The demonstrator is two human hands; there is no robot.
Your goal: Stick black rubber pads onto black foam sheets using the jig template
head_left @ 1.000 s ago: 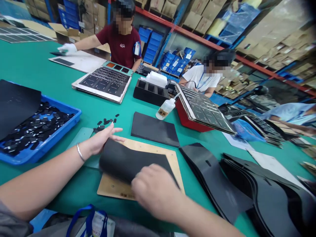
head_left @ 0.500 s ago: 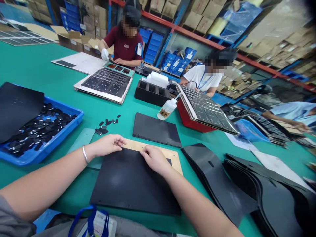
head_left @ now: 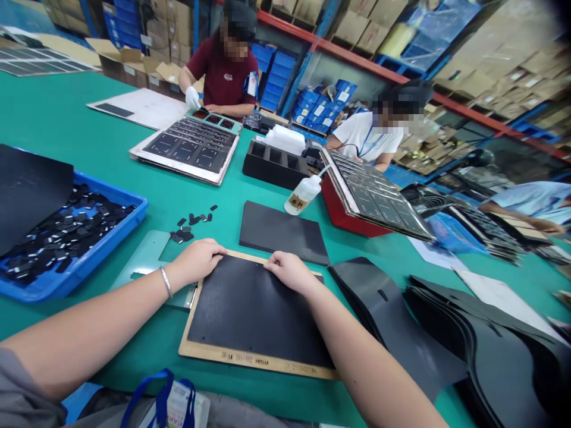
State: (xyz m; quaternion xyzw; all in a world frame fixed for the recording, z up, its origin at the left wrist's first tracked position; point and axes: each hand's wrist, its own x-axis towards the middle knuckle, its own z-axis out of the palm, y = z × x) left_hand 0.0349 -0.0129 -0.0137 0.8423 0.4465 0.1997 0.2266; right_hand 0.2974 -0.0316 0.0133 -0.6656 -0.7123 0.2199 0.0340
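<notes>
A flat black foam sheet lies on a wooden jig board, with a strip of the board showing around it. Printed markings run along the board's near edge. My left hand rests palm down at the sheet's far left corner, touching the board's edge. My right hand lies on the sheet's far edge, fingers flat and nothing gripped. A pale green plastic template sits under my left wrist, partly hidden by my forearm.
A blue tray of small black pieces is at left, with loose pieces beside it. Stacked black sheets are at right. Beyond are another black sheet, a glue bottle, jigs and co-workers.
The black sheet, curled up a second ago, now lies flat and squarely on the wooden board. My hands have spread along its far edge, and the board's near border has come into view.
</notes>
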